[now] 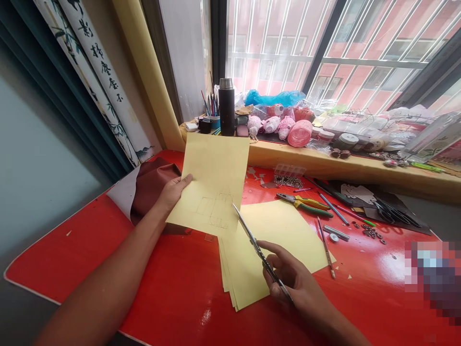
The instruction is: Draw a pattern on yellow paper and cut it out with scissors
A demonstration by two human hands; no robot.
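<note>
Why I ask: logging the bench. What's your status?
Left hand holding pencil-marked yellow paper. Right hand gripping scissors, tip over that sheet. Yellow sheets stacked below.

Probably a home craft corner: pliers (302, 204) lie on a red worktable (72, 254) past the right hand (288, 274), and calligraphy scrolls (97, 62) hang past the left hand (173, 192).

A barred window (324, 48) shows a pink building (355, 36) above a yellow sill (360, 168); a dark teal curtain (61, 101) and calligraphy scrolls (97, 67) hang beside the red counter (68, 254).
</note>
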